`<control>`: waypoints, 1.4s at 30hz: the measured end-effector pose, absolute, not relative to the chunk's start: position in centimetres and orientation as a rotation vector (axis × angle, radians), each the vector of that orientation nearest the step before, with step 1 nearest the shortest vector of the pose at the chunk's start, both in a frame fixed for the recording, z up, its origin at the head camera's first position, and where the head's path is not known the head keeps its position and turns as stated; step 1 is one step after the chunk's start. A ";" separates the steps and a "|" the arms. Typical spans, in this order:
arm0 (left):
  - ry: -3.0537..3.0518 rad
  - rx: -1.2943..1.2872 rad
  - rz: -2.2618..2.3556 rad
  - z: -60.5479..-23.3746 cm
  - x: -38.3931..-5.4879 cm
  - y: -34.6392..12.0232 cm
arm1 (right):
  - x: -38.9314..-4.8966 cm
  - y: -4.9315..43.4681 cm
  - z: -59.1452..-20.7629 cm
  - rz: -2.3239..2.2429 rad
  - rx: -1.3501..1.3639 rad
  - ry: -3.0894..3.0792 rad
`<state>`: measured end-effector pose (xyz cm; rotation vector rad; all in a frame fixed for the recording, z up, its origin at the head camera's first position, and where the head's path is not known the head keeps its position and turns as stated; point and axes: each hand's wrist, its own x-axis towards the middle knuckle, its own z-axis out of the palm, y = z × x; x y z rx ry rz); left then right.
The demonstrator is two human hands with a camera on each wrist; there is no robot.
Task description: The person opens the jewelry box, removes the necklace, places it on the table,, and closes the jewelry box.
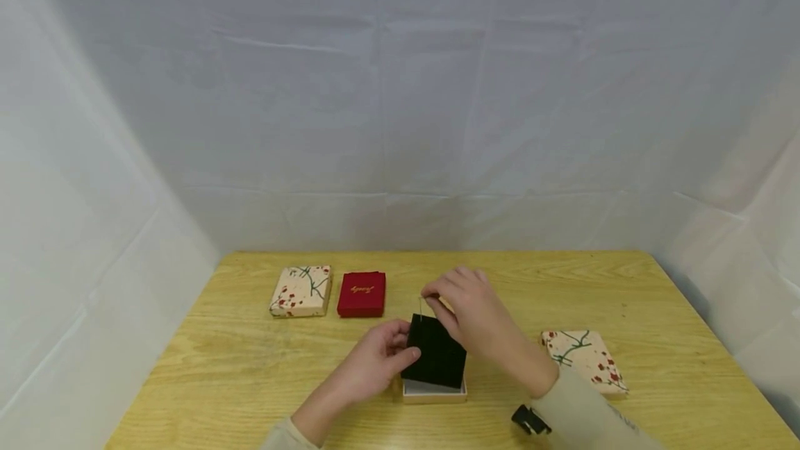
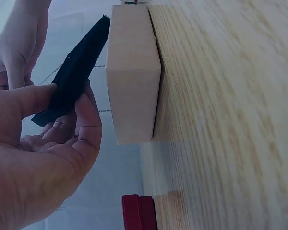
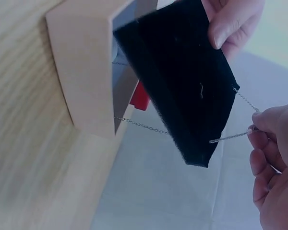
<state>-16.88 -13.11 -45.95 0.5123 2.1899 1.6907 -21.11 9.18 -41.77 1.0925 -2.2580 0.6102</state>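
A black velvet jewelry pad (image 1: 437, 356) is tilted above an open, pale box base (image 1: 435, 398). My left hand (image 1: 377, 358) pinches the pad by its edge, thumb on one face and fingers behind. My right hand (image 1: 471, 311) pinches a thin silver chain necklace (image 3: 233, 137) between thumb and forefinger, off the pad's far end. From the fingertips the chain runs in two strands to the pad, and in the right wrist view more strands stretch from behind it to the inside of the box. The box's interior is mostly hidden by the pad.
A floral box lid (image 1: 584, 360) lies to the right, partly behind my right forearm. At the back left stand a floral box (image 1: 302, 291) and a red box (image 1: 362, 294) with gold lettering. White cloth hangs behind the wooden table (image 1: 250, 380) and at its sides.
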 end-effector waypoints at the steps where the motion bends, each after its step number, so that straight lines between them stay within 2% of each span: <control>1: 2.189 0.514 1.687 -45.9 -16.9 -13.1 | -21.2 9.1 -41.7 0.615 1.093 -2.267; 16: 2.153 0.523 1.705 -45.7 -16.7 -13.1 | -22.8 9.0 -41.3 0.797 1.000 -2.509; 42: 2.163 0.518 1.731 -45.8 -16.6 -13.0 | -24.1 10.9 -42.7 1.048 0.754 -2.764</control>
